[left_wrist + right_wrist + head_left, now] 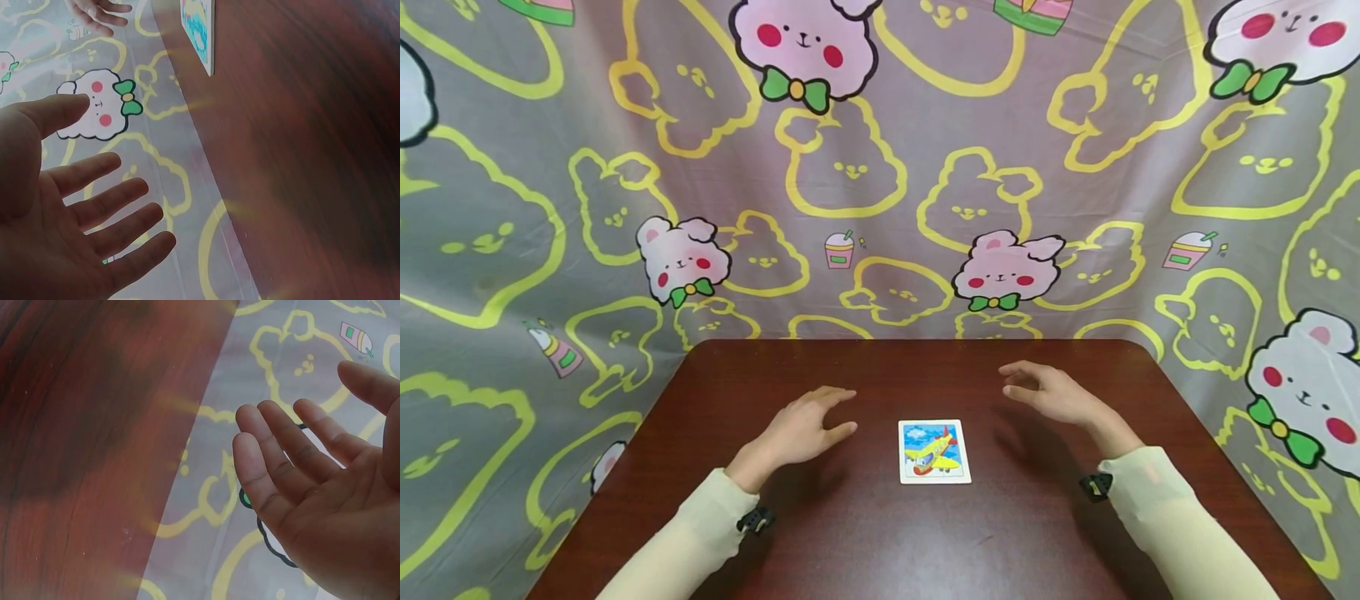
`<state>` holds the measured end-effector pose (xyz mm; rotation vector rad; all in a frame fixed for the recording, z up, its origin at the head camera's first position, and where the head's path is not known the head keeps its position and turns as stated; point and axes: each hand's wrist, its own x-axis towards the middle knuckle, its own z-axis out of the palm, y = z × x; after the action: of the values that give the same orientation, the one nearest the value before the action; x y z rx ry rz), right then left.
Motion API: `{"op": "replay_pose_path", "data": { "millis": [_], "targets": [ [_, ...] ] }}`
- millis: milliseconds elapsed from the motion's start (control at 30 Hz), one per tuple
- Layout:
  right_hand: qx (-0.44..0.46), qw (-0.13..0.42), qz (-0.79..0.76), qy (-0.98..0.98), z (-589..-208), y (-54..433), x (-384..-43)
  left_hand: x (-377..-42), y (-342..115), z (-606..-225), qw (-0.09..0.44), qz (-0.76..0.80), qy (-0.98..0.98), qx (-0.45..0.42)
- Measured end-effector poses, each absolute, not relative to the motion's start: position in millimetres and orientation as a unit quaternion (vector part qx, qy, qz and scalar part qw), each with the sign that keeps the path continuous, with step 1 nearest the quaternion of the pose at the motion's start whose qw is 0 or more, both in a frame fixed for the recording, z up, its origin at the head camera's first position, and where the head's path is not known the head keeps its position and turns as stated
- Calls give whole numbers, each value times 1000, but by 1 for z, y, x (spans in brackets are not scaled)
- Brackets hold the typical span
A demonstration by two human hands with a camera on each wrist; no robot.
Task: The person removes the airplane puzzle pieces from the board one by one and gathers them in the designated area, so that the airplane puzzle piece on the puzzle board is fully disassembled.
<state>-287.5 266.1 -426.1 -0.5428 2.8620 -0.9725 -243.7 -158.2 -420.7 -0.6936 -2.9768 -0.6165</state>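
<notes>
A square picture puzzle board (935, 452) with a yellow airplane on blue sky lies flat on the dark red-brown table (925, 533). To its left my left hand (801, 427) hovers over the table, fingers spread and nothing held. My right hand (1054, 395) is raised to the right of the board and farther back, its fingers loosely bent around bare air. In the left wrist view the board's edge (203, 37) shows at the top, beyond the spread left fingers (119, 203). The right wrist view shows the bare palm and fingers (275, 469) of the right hand.
A grey curtain (880, 192) printed with yellow outlines and white bunny faces hangs behind the table and along both sides. Small black devices (756, 521) are strapped at both wrists, over light sleeves (688, 533). Both hands cast shadows on the tabletop.
</notes>
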Motion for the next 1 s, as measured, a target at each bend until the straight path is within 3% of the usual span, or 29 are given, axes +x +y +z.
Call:
{"op": "replay_pose_path", "data": {
  "millis": [1000],
  "targets": [
    [-166,72,-374,910,-436,245,-289,-224,-128,-445,16,-192,-940,-283]
  ]
}}
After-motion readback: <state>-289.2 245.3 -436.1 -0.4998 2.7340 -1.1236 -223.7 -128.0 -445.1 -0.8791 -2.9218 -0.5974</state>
